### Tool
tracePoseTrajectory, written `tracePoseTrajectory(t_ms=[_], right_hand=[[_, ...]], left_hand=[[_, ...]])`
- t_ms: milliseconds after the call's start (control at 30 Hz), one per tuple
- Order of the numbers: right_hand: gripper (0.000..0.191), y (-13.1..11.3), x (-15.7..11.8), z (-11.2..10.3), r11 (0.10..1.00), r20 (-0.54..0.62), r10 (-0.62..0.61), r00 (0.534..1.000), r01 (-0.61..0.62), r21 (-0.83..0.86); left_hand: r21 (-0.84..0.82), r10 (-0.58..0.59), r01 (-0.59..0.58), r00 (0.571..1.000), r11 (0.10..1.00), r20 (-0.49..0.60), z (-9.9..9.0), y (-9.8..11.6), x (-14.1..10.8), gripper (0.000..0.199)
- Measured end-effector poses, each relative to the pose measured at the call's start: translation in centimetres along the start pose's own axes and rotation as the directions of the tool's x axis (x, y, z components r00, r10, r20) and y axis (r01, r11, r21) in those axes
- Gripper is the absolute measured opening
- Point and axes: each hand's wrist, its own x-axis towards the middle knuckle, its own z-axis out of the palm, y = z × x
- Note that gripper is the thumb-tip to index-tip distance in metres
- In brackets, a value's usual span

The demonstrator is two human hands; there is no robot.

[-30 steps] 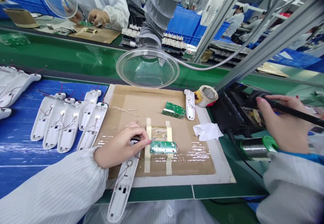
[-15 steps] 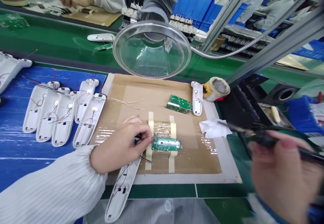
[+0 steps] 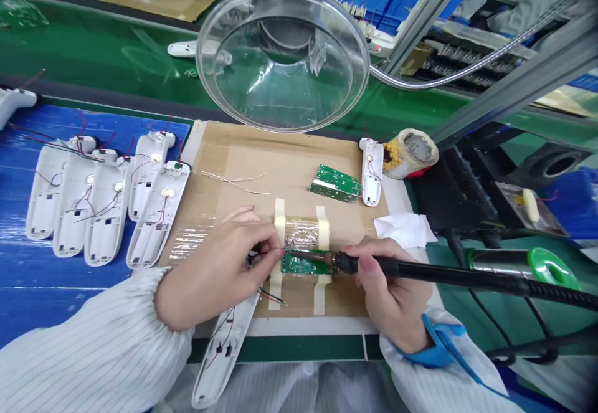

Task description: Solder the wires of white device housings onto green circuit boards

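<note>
My left hand point(image 3: 219, 270) and right hand point(image 3: 397, 304) at the green circuit board point(image 3: 301, 267).
White casings point(image 3: 103, 226) on blue mat point(image 3: 70, 291); left fingers pinched at board's left end, contents unclear, another casing point(image 3: 227, 357) partly beneath. Board lies across tape strips point(image 3: 320, 301). Right hand grips soldering iron point(image 3: 448, 277), tip over board. Solder spool point(image 3: 502, 263) rightmost.

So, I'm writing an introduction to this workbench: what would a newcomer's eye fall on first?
Probably the large clear funnel-shaped hood, at the top centre of the picture. Next, the black soldering iron in the right hand, its tip over the green circuit board and close to the left hand. Then the cluster of five open white casings lying on the blue surface at the left.
</note>
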Motion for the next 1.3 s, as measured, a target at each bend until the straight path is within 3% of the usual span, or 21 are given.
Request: tracePoseTrajectory(t_ms=[233,333,433,800,1033,1233,1300], right_hand=[[0.010,0.1,0.1,0.1,0.995,0.026,-0.095,0.995,0.095,0.025],[0.010,-0.1,0.2,0.2,0.988,-0.068,-0.147,0.987,0.149,0.036],[0.011,-0.2,0.2,0.3,0.988,-0.166,-0.122,0.979,0.136,0.074],[0.008,0.4,-0.4,0.2,1.000,-0.055,-0.019,0.998,0.019,-0.013],[0.012,0.2,-0.1,0.3,0.997,0.004,-0.060,0.998,0.059,0.052],[0.013,-0.4,0.0,-0.7,0.994,-0.264,-0.110,0.958,0.113,-0.002],[0.014,-1.0,0.0,-0.9,0.998,-0.219,-0.052,0.974,0.055,0.010]], left_hand=[[0.030,0.014,-0.013,1.000,0.999,-0.012,0.1,0.0,-0.1,0.020],[0.040,0.022,-0.021,1.000,0.999,-0.011,0.1,0.0,-0.1,0.020],[0.045,0.031,-0.031,1.000,0.998,-0.004,0.0,0.0,0.2,0.023],[0.048,0.010,-0.016,0.992,0.999,0.122,-1.1,-0.3,1.5,0.027],[0.031,-0.014,0.010,0.993,0.999,0.114,-0.7,-0.5,1.3,0.021],[0.009,-0.017,0.016,0.993,1.000,0.117,-0.7,-0.4,1.3,0.022],[-0.001,-0.024,0.024,0.993,1.000,0.114,-0.6,-0.4,1.5,0.023]])
